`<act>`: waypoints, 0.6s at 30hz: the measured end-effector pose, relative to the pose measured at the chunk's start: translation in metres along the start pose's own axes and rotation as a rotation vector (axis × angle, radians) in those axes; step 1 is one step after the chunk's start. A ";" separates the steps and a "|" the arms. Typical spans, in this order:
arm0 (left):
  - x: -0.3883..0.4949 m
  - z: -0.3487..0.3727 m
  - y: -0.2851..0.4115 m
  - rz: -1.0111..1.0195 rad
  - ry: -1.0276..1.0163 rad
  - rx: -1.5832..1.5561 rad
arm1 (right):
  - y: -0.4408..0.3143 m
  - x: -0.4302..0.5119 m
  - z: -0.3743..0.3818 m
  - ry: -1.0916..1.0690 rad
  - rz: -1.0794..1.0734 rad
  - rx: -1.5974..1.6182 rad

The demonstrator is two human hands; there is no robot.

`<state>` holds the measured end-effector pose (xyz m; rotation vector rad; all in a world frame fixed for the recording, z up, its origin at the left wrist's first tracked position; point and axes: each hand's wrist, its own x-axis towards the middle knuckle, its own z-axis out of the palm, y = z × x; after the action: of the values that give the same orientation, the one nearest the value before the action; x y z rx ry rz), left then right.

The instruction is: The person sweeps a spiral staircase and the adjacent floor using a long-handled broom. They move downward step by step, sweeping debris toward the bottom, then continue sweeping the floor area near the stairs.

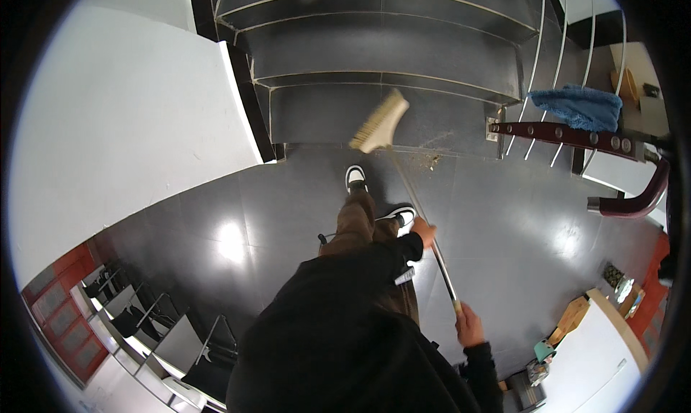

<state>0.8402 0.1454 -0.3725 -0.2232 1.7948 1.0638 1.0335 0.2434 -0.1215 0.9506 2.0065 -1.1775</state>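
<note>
Both my hands grip the long metal handle (pixel 442 267) of a broom. My left hand (pixel 424 232) is closed around its middle stretch, while my right hand (pixel 469 325) holds the top end. The cream broom head (pixel 387 124) appears in front of the lowest stair riser, slightly blurred, with its bristles facing left. Whether the bristles touch a surface, I cannot tell. To the right of the head, a small scatter of brown debris (pixel 432 162) lies on the grey tiled floor (pixel 486 197) at the foot of the stairs.
Dark tiled stairs (pixel 388 46) rise ahead. A white wall (pixel 140 100) flanks them at left; at right, a dark red railing part (pixel 567 136) carries a blue cloth (pixel 580 106). Black chairs (pixel 213 370) stand lower left, a white-topped table (pixel 588 359) lower right.
</note>
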 end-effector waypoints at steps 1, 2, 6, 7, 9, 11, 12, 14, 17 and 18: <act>0.007 -0.024 0.006 -0.015 0.050 0.019 | -0.011 0.018 0.001 -0.017 -0.040 -0.017; 0.013 -0.048 0.009 -0.027 0.086 0.033 | -0.022 0.036 0.005 -0.039 -0.069 0.011; 0.044 -0.110 0.014 -0.232 0.035 -0.156 | -0.053 0.090 0.020 -0.102 -0.123 0.153; 0.054 -0.114 0.009 -0.268 -0.019 -0.168 | -0.054 0.092 0.023 -0.093 -0.109 0.132; 0.071 -0.103 -0.006 0.253 -0.130 0.636 | -0.051 0.090 0.029 -0.050 -0.096 0.117; 0.084 -0.078 -0.025 0.463 -0.187 0.972 | -0.037 0.081 0.027 -0.060 -0.026 0.158; 0.090 -0.060 -0.030 0.394 -0.197 0.913 | -0.029 0.073 0.029 -0.046 0.003 0.182; 0.093 -0.015 -0.032 0.286 -0.116 0.859 | -0.011 0.058 0.032 -0.043 0.129 0.273; 0.083 0.034 -0.023 0.303 -0.287 0.962 | 0.015 0.033 0.042 0.063 0.202 0.509; 0.078 0.045 -0.020 0.505 -0.396 1.254 | 0.023 0.026 0.046 0.100 0.208 0.489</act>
<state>0.8430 0.1900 -0.4533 1.1519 1.8393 0.0987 1.0447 0.2171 -0.1712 1.4427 1.6671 -1.5584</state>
